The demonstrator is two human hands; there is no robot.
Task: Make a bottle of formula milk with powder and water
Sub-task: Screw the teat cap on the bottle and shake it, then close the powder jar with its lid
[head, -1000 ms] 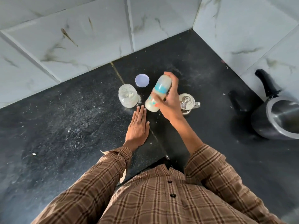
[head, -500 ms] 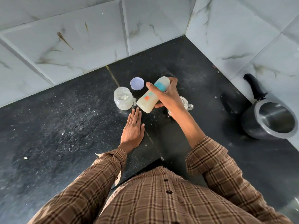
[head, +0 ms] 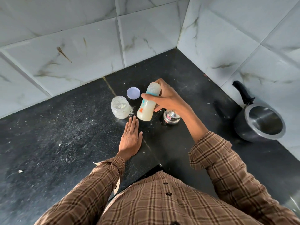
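Note:
My right hand grips a baby bottle full of pale milky liquid, held tilted above the black counter. Blue and orange markings show on its side. My left hand lies flat on the counter, fingers together, holding nothing, just below the bottle's lower end. An open powder jar with white powder inside stands to the left of the bottle. Its pale lilac lid lies behind it. A small steel pot stands under my right wrist, partly hidden.
A dark pressure cooker with a black handle stands at the right by the tiled wall. Spilled powder specks dot the counter around the jar. The counter's front edge runs just before my checked shirt.
My right hand has swung the bottle between frames, changing its tilt, so the bottle is moving back and forth. The left hand stays flat on the counter.

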